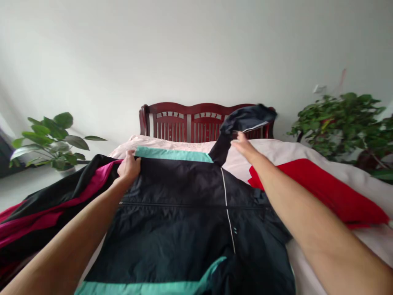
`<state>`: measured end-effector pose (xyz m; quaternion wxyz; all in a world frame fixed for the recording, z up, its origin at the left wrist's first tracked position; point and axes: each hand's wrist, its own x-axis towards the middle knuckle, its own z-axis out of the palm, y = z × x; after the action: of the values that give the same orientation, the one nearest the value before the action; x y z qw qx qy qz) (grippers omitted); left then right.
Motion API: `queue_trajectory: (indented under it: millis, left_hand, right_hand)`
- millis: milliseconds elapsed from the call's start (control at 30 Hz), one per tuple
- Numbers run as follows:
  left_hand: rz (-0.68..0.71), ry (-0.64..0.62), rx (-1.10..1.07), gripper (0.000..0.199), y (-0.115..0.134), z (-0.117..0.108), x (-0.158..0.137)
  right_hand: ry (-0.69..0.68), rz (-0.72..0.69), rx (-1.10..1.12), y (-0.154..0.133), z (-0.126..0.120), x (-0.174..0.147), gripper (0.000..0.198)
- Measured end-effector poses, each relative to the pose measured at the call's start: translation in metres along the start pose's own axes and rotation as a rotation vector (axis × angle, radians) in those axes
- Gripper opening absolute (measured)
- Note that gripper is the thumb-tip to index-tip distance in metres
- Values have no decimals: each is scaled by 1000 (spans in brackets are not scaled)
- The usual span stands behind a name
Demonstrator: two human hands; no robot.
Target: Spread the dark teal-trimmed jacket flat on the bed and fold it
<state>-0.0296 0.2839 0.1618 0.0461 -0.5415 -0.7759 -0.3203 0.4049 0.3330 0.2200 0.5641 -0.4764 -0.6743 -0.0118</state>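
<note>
A dark navy jacket (172, 229) with teal bands and thin white piping lies spread over the bed in front of me. My left hand (129, 166) is closed on its far left corner, beside the teal edge. My right hand (242, 143) is at the far right, its fingers closed against a dark length of the jacket that looks like a sleeve (245, 119). That length is lifted off the bed and blurred by motion. Near my body, part of a teal band is bunched up.
Black and magenta clothing (82, 190) lies left of the jacket, and a folded red cloth (319, 188) to its right. The pale bedding (181, 144) reaches a dark red wooden headboard (173, 123). Leafy plants (58, 139) stand on both sides.
</note>
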Motion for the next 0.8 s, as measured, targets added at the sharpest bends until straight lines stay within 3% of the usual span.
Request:
queue_trajectory:
  millis: [67,167,233,300,367,500,800]
  left_hand:
    - [35,-65,31,65,-9,18,-9]
    - [201,-219,70,55,-35,47,-52]
    - [303,-323,89,52,-60,63,-87]
    - [372,-385,131,53,-87,75,-116]
    - [434,-398,224,57,-110,80,-134]
    - [434,-409,325,58,-135,77,-144]
    - [416,-401,321,59,-164,48,-178]
  right_hand:
    - [-401,37,-262,7,18,-42,36]
    - [-543,56,-343,24,30,-142,41]
    - [-670,-24,-467,40,25,-204,47]
    - [-720,-57,-530,57,11,-246,48]
    - [-708,-57,-573,72,-5,-265,51]
    - [-656,-26,-631,85,-23,-266,55]
    - [-618,12,-695,64,-49,-298,56]
